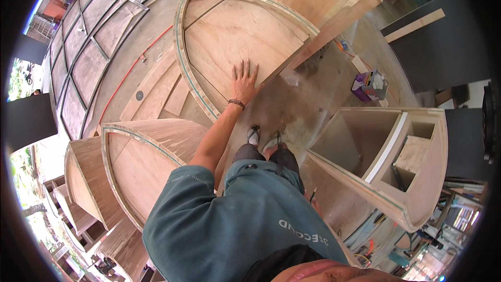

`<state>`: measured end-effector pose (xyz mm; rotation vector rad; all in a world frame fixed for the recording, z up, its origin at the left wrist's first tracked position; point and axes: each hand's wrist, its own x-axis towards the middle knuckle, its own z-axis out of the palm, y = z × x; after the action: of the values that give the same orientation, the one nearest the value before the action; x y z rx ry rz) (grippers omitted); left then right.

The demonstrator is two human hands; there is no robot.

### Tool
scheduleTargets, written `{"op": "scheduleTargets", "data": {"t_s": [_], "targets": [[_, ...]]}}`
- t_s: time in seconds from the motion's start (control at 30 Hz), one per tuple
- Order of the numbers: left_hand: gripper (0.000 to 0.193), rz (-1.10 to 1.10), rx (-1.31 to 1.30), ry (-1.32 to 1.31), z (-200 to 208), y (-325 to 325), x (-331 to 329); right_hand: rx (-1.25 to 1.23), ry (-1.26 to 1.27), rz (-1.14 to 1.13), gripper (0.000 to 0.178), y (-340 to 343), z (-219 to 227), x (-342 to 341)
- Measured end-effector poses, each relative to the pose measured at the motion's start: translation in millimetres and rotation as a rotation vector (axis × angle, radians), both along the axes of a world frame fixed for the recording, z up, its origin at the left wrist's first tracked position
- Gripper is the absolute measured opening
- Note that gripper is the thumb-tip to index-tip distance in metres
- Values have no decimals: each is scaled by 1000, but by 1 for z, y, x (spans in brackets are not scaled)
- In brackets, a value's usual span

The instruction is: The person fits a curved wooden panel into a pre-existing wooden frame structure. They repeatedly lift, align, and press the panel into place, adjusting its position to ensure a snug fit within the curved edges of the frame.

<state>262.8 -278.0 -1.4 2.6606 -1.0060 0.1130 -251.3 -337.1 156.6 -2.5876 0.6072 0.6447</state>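
My left hand [243, 79] lies flat, fingers spread, on a curved wooden panel [245, 31]. That panel is pale plywood with a raised, layered rim and a thin green line along it. The hand rests near its close edge, and a dark bracelet [236, 103] circles the wrist. Low beside my right hip, my right hand [316, 206] shows only in part past my shirt. A thin, dark, pencil-like stick [313, 195] sticks up from its fingers, which are mostly hidden.
Another curved wooden piece [141, 162] stands at my left. On the right is a curved wooden cabinet [360, 136] with open compartments. A purple box [368, 86] sits on the floor beyond it. An orange hose [125, 86] and a dark metal frame [86, 36] lie at the far left.
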Motion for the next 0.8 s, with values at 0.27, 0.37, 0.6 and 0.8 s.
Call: {"op": "scheduleTargets", "data": {"t_s": [0.27,0.37,0.6,0.8], "targets": [[76,19,33,54,8,-6,11,126,-90,23,75,-108,-21,103],[77,31,42,66,7,-11,12,128,-245,167,77,-159,-26,151],[77,224,25,198,28,-29,3,283,-173,396,77,-277,-29,271],[36,682,-372,333,65,-34,-24,427,203,204,58,-404,-49,381]]}}
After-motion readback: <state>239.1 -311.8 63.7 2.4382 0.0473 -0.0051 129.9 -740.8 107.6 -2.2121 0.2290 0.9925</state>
